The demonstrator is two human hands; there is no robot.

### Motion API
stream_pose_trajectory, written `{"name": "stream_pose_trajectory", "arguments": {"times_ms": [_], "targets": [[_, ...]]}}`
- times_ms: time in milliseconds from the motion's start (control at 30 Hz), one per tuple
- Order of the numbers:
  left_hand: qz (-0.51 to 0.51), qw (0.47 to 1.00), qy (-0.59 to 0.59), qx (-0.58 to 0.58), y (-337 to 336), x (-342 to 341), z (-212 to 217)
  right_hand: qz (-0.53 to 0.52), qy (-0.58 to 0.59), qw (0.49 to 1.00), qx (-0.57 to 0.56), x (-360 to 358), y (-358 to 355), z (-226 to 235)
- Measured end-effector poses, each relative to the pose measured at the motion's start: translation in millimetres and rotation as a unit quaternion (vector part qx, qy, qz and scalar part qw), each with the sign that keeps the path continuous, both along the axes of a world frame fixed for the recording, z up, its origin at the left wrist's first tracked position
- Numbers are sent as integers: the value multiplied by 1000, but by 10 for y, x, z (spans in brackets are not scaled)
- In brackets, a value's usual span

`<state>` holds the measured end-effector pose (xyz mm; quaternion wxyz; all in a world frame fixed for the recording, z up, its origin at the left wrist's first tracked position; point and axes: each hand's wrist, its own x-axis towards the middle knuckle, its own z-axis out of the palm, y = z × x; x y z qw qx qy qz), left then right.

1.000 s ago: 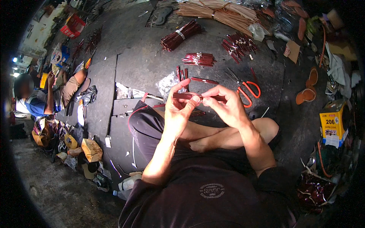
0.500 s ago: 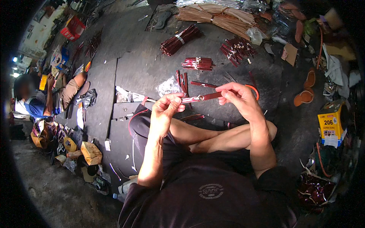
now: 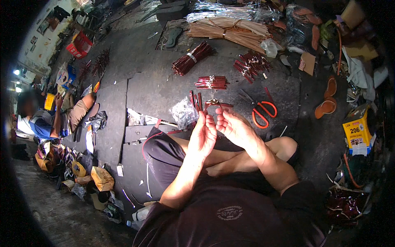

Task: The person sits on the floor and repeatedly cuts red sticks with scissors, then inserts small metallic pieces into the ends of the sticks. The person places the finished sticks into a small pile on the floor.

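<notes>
Strips [image 3: 214,103] now upright between hands [image 3: 220,129]

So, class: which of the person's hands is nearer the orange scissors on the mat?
Right. The right hand is just left of the scissors; the left hand sits farther left, beyond the right hand.

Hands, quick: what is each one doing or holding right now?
Left hand: raised, fingers closed on a dark red strip.
Right hand: beside it, fingertips pinching the same strip.
</notes>
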<state>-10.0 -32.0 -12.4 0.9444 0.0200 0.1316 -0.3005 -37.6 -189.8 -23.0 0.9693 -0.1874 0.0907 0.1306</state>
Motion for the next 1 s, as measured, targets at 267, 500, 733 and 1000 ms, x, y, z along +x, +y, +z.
{"name": "stream_pose_trajectory", "arguments": {"times_ms": [267,500,733,1000], "targets": [[43,998,38,3,104,93,58,-29,14,986,-163,5,19,42],[51,880,-175,438,397,232,-113,-11,-43,909,-415,65,37,44],[49,673,-271,687,973,425,62,-95,-9,818,-567,572,-354,-307],[9,468,-359,807,1352,697,-37,-80,-31,864,-496,2015,-651,-523]]}}
